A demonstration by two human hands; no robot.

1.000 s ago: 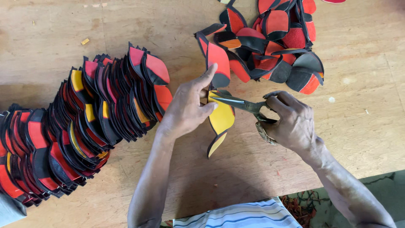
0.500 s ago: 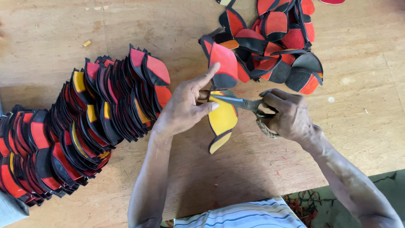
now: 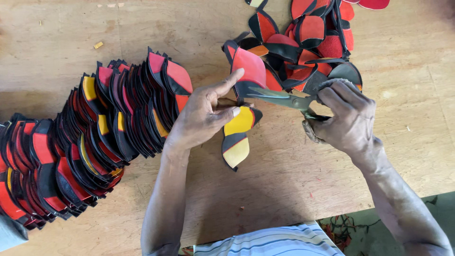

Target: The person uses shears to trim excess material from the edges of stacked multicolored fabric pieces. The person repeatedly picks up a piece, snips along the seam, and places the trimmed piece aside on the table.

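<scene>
Bare wooden surface (image 3: 294, 180). Long fanned row of stitched red, yellow and black leather pieces (image 3: 95, 137) at 9 o'clock. Loose pile of red-and-black leather pieces (image 3: 308, 42) at 1 o'clock. Left hand (image 3: 199, 116) pinches a joined string of red and yellow leather pieces (image 3: 241, 118) at centre. Right hand (image 3: 348, 116) is closed round metal scissors (image 3: 279, 98), blades at the string.

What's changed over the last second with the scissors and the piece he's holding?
The left hand has raised the red end of the joined piece toward the loose pile, and the scissors in the right hand now reach in just below that red end. Both hands keep their grip; the long stacked row on the wooden table is unchanged.
</scene>
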